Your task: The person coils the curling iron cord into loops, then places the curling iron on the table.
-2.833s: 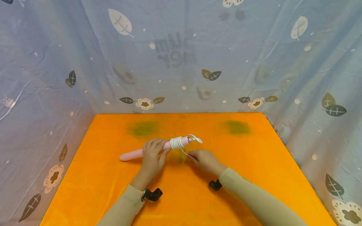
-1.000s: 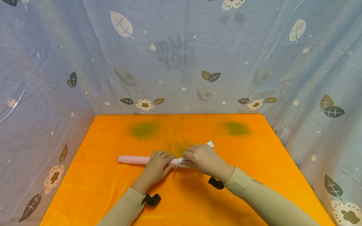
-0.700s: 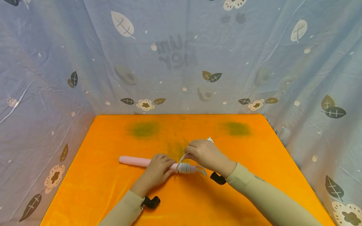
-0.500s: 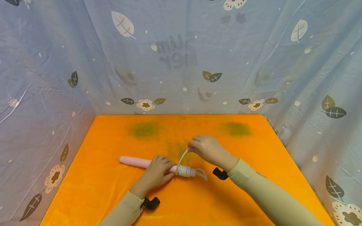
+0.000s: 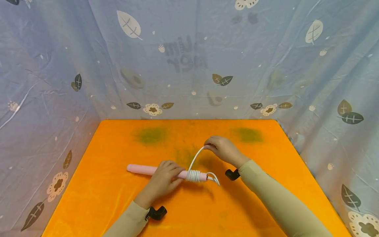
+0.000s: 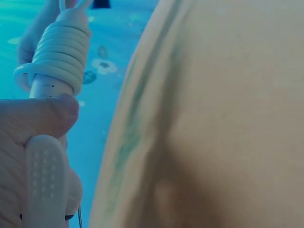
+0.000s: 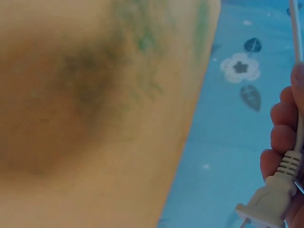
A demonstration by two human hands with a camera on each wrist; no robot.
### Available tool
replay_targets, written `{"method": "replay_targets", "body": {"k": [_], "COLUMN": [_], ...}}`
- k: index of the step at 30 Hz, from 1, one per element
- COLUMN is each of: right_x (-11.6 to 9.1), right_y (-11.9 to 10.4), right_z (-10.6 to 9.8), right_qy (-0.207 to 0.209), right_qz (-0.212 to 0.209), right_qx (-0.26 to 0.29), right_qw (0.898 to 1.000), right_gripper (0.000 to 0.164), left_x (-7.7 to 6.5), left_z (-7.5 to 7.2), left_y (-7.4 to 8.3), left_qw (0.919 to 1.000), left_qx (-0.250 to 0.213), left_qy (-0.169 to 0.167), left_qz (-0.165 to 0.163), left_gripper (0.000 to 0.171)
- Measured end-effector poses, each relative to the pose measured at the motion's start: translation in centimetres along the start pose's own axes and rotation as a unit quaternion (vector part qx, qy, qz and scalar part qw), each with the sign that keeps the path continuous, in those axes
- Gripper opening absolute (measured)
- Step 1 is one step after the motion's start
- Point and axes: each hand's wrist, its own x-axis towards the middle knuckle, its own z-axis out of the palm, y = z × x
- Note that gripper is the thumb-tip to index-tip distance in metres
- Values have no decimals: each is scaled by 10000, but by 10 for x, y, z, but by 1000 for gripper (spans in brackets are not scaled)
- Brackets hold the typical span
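Note:
A pink wand-like hair tool, by its lever a curling iron, lies slanted just over the table. My left hand grips it near the corded end; in the left wrist view the thumb lies across the handle beside a dotted lever. White power cord is wound in several tight turns round the handle, with a small loop at its end. My right hand, up and to the right, pinches the free length, which arcs taut from the coil. Below its curled fingers, the right wrist view shows the two-pin plug.
An orange cloth-covered table with dull green patches lies under both hands. Patterned blue-grey curtains enclose it at the back and both sides. A black wrist mount sticks out from the left cuff, another from the right.
The right hand came over the handle from the near side, then drew the cord up and right, away from the coil. The left hand keeps its grip; the curling iron's corded end has swung nearer.

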Motion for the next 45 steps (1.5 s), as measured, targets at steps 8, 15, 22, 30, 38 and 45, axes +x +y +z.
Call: {"method": "replay_targets", "body": {"k": [8,15,22,30,38,45], "right_x": [6,5,2,-7,0,-11], "right_y": [15,11,-8,3,16,-1], "right_z": [25,41,50,43,22,45], "right_qy": [-347,-872,-1269,-1069,-445,-814], "right_qz": [529,810,1173,1395,1143,898], "right_qx": [340,809,1197,1515,960,1538], "right_qw": [9974,9896,9776,9727,9878,9806], "right_gripper": [6,18,14,20,17,8], "left_x": [8,13,18,19,21,24], "left_z": [-7,-11,-11,-12,-14,-16], "left_y": [-1,1,1,0,2,4], "left_qw": [9992,9970,9940,9924,9928,9898], "left_qx": [-230,-378,-562,-459,-450,-422], "left_qy": [302,679,927,1137,1112,1340], "left_qz": [113,55,163,131,-14,-221], "left_gripper": [35,34,36,34,35,37]}}
